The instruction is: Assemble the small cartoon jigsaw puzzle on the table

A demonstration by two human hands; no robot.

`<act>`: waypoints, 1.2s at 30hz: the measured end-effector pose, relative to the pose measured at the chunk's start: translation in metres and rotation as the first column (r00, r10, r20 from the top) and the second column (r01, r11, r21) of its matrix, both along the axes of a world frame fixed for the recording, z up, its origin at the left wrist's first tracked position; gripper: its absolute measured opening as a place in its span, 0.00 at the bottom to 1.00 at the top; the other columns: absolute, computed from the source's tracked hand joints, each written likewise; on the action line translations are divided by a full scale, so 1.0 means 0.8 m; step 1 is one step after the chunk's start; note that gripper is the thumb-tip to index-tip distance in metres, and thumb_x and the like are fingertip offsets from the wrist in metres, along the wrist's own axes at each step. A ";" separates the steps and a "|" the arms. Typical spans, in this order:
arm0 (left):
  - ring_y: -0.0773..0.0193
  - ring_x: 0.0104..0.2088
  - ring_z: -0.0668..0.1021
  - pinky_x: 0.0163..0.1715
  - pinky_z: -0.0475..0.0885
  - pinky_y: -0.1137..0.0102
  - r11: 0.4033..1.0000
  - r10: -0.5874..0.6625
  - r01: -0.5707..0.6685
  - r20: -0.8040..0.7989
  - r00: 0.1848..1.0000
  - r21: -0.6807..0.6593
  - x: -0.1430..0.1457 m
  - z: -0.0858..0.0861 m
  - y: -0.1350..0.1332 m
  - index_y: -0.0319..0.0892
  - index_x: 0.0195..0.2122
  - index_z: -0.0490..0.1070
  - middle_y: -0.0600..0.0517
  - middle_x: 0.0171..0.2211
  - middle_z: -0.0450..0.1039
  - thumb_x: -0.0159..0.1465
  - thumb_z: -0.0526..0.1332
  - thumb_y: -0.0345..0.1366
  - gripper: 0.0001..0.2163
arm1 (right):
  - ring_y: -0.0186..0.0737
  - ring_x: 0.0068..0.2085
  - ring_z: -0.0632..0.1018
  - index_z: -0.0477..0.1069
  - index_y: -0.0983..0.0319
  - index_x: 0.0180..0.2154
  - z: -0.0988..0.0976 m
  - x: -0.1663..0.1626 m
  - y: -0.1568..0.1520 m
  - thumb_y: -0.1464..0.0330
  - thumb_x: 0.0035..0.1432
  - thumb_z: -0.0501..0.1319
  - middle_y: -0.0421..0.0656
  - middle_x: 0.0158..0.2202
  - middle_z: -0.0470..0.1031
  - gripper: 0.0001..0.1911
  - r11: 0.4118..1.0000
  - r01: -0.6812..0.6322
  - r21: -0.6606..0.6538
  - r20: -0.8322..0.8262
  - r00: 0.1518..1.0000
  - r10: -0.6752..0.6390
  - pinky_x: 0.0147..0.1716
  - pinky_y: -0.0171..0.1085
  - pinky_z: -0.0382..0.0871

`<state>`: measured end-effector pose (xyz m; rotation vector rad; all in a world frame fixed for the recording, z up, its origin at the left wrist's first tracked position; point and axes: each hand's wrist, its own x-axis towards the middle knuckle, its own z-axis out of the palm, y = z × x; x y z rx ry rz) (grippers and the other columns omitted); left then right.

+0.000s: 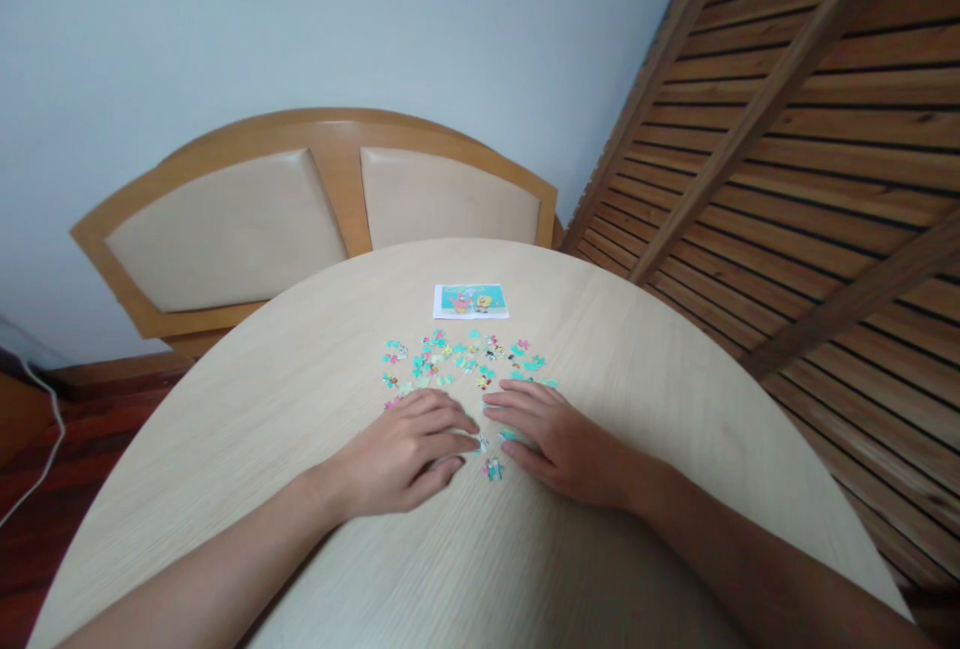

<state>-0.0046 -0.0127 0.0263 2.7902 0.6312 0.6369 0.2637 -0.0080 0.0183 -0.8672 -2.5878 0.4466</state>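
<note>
My left hand [420, 444] lies low over the table with its fingers stretched out and somewhat apart. At its index fingertip is a small pale jigsaw piece [484, 445]. Opposite it, my right hand [559, 437] has its fingers spread, and a teal jigsaw piece [508, 435] shows beside its thumb and fingers. Between the hands and a little nearer to me sits a small pink-and-teal jigsaw cluster [493, 470]; I cannot tell whether it is one piece or several. Beyond my fingertips, several loose jigsaw pieces [465, 359] are scattered, some partly hidden by the hands.
A picture card [472, 301] with two cartoon figures on teal lies behind the pieces. All this rests on a round, light wooden table [300, 359]. Past its far edge stands a padded bench back [450, 191] against the wall. A slatted wooden screen [787, 149] rises at right.
</note>
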 end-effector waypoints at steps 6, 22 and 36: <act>0.54 0.55 0.73 0.60 0.67 0.54 0.999 -0.034 0.033 -0.057 0.998 -0.026 0.002 0.001 -0.003 0.45 0.58 0.71 0.46 0.52 0.75 0.70 0.57 0.33 0.16 | 0.48 0.57 0.71 0.73 0.59 0.57 0.005 -0.006 -0.002 0.67 0.70 0.56 0.49 0.51 0.75 0.17 1.000 -0.025 0.005 -0.040 0.999 0.025 0.59 0.52 0.65; 0.49 0.58 0.71 0.58 0.68 0.50 0.998 0.069 -0.067 -0.138 0.988 0.017 0.001 0.002 -0.005 0.45 0.60 0.69 0.43 0.57 0.70 0.71 0.58 0.38 0.17 | 0.51 0.58 0.70 0.73 0.59 0.56 0.005 -0.005 0.000 0.67 0.68 0.58 0.49 0.50 0.77 0.17 0.999 -0.004 0.053 -0.040 0.999 0.006 0.61 0.54 0.64; 0.50 0.57 0.72 0.59 0.67 0.51 0.997 0.057 -0.050 -0.145 0.988 0.052 -0.003 -0.003 -0.003 0.44 0.57 0.72 0.45 0.59 0.72 0.72 0.57 0.37 0.15 | 0.46 0.56 0.75 0.75 0.60 0.54 -0.005 -0.001 0.004 0.72 0.65 0.60 0.45 0.44 0.82 0.16 0.997 0.065 -0.030 -0.186 0.980 -0.069 0.58 0.48 0.70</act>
